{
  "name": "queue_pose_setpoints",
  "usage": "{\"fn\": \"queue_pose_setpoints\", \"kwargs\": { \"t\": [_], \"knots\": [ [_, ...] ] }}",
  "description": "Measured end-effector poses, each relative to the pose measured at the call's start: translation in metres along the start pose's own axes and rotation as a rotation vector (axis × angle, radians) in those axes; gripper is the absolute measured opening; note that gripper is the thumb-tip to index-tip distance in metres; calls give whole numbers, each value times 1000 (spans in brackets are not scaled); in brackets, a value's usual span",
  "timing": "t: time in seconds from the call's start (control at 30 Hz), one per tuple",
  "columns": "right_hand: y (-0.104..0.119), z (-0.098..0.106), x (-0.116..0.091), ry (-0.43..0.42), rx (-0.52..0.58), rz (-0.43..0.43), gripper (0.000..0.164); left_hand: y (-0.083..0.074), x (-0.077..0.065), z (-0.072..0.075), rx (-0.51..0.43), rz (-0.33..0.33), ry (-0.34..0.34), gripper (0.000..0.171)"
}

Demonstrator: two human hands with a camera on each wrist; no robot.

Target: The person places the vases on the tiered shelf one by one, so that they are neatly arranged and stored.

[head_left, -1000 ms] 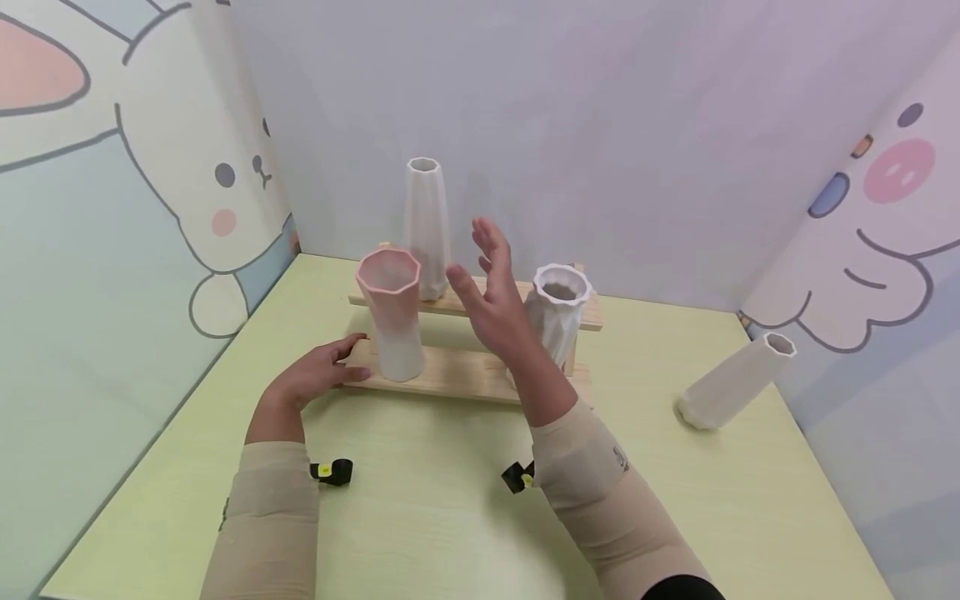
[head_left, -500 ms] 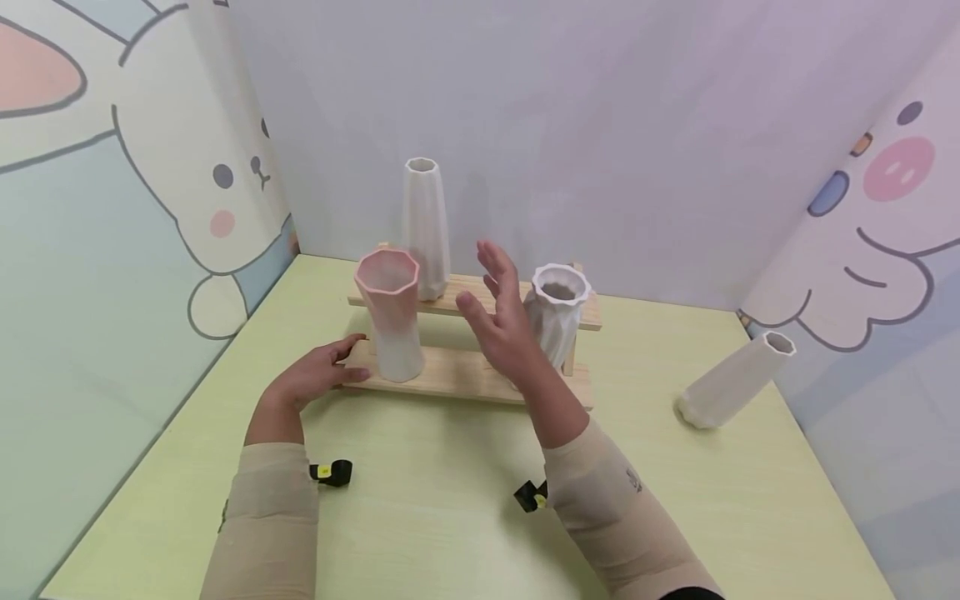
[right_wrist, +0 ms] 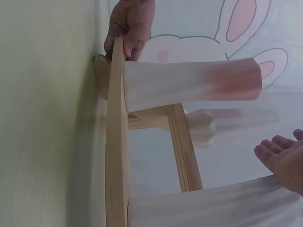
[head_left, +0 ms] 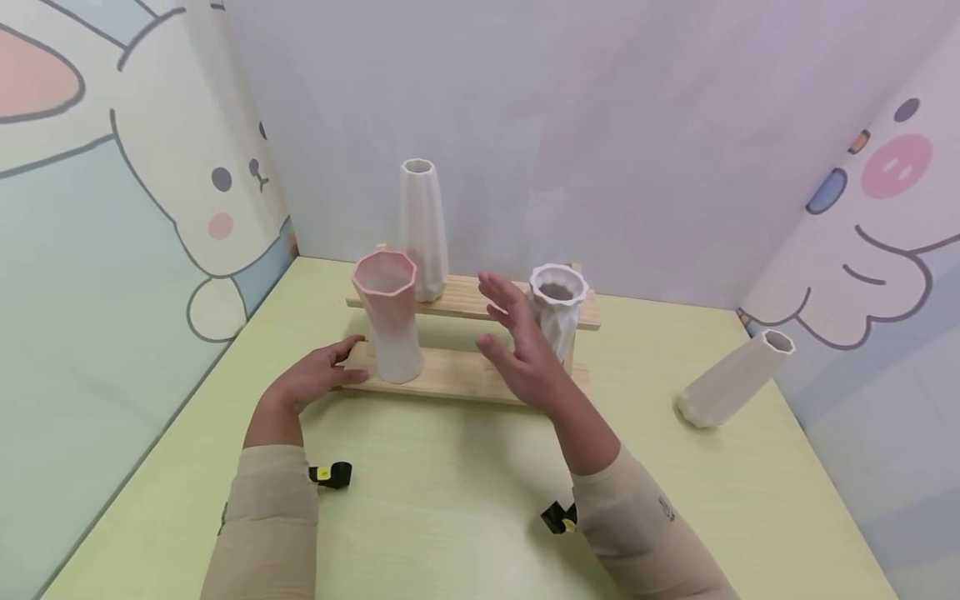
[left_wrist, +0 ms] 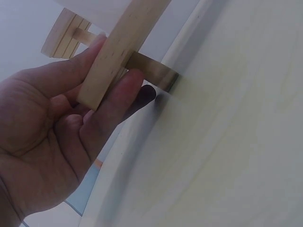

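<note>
Shelf stand (head_left: pixel 457 372) has its wooden lower tier pinched at the left end by the left hand (head_left: pixel 315 375), probably to brace it beneath the vases standing upright there: a pink-rimmed vase (head_left: pixel 393 333) and, farther right, a fluted white vase (head_left: pixel 561 325). Loosely spread and holding nothing, the right hand (head_left: pixel 528 356) is beside the latter, contact unclear. A tall faceted vase (head_left: pixel 425 218) occupies the stand's upper tier.
</note>
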State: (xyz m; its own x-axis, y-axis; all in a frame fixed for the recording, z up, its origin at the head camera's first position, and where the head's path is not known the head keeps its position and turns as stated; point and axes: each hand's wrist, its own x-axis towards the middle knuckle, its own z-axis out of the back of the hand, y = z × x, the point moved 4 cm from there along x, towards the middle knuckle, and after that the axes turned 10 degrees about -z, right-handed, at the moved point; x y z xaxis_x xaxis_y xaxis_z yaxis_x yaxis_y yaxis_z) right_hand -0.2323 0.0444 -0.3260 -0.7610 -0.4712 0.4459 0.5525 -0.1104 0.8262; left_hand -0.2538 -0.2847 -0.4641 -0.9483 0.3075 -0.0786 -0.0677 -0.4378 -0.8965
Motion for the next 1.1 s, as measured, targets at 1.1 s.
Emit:
{"fn": "queue_pose_setpoints", "kwargs": {
  "t": [1.1],
  "knots": [
    [-9, 53, -52, 128, -38, 25, 54, 5, 2, -1, -10, 22, -2, 92]
  ]
}}
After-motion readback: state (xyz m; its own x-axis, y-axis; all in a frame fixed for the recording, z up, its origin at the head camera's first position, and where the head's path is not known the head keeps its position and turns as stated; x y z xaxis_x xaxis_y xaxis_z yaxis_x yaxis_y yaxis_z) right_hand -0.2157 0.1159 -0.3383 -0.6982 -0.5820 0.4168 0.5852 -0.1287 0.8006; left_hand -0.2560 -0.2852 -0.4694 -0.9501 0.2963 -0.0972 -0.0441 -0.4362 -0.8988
